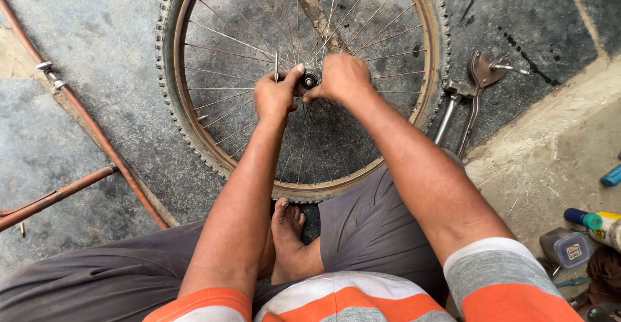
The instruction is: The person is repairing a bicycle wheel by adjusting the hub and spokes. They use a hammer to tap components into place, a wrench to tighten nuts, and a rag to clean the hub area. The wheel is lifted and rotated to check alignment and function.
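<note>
Bicycle wheel [194, 134] flat on floor, hub [310, 80] between both hands. Left hand [277, 96] pinching thin upright tool [276, 66]; right hand [341, 77] curled tight on hub, nearer.

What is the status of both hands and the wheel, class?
Left hand grips thin metal tool. Right hand on silver hub of knobby spoked bicycle wheel. Nothing obstructing.

Knobby-tyred spoked bicycle wheel [194, 125] flat on ground, silver hub [309, 80] central, thin metal tool [276, 65] upright
</note>
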